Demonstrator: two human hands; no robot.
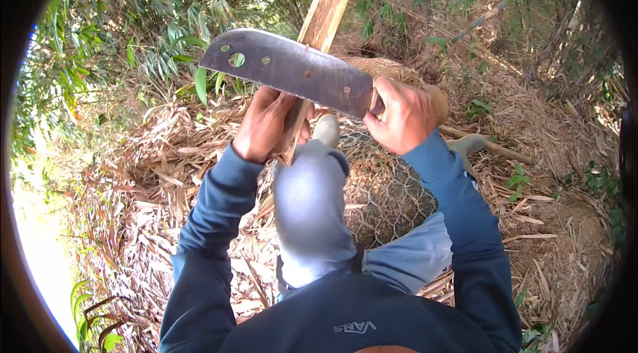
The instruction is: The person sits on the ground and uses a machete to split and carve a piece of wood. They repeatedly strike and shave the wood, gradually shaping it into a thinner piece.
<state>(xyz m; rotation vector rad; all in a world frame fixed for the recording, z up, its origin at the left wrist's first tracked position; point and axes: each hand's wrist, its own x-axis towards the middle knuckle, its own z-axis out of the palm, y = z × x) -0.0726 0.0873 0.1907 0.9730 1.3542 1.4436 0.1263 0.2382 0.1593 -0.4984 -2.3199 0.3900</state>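
Knife: A broad-bladed knife (282, 73) spans the centre of the scene, tip to the left and wooden handle (438, 103) to the right, its dark steel pierced by several round holes.
Right hand: The person's right hand (404, 114) closes firmly around the handle close to the blade, leaving the rounded butt showing beyond the fist.
Left hand: On the near side of the blade, the left hand (264, 122) is wrapped around a length of split bamboo (329, 11), fingertips curling out on the right.
Bamboo: The pale, hollowed piece slants from above the left knee to the far side, passing under the knife; whether steel meets bamboo, I cannot tell from where I stand.
Worker: Blue sleeves (216, 190) reach forward over faded jeans (311, 203); one pale boot (326, 130) shows just beyond the left knee, another (469, 144) farther right.
Ground: Between the legs bulges a mound covered in hexagonal wire mesh (393, 201), with dry leaves (169, 150) strewn around and a stick (510, 152) lying to the right.
Backdrop: Green foliage (186, 4) crowds the far side, thickest at left; a slender cane (510, 0) leans at far right.
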